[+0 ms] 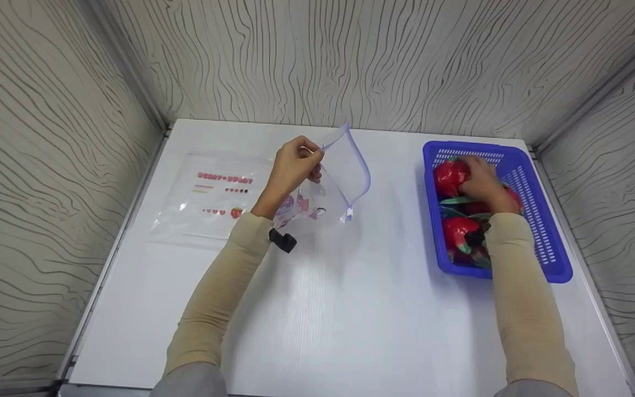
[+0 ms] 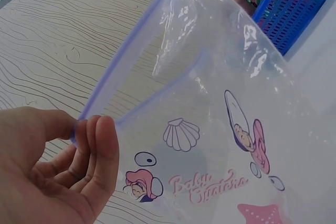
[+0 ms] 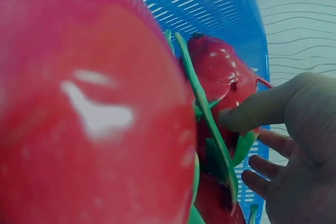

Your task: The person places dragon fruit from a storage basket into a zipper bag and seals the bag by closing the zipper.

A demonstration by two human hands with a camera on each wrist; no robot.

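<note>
My left hand [image 1: 298,165] pinches the rim of a clear zip bag [image 2: 215,145] with a lilac seal. The bag's mouth gapes toward the right, and pink lettering, a shell and cartoon figures are printed on its side. Over at the right, my right hand [image 1: 483,179] reaches into a blue basket [image 1: 557,270]. It grips a red dragon fruit [image 3: 220,72] with green tips, thumb across the fruit's face and fingers along its side. Another dragon fruit [image 3: 94,103] fills the left of the right wrist view. My forearm hides part of the basket's contents.
A second clear bag [image 1: 177,207] with red printing lies flat on the white table [image 1: 339,331], left of my left hand. More red fruit [image 1: 458,229] lies in the front part of the basket. Wood-grain walls [image 1: 306,60] stand around the table.
</note>
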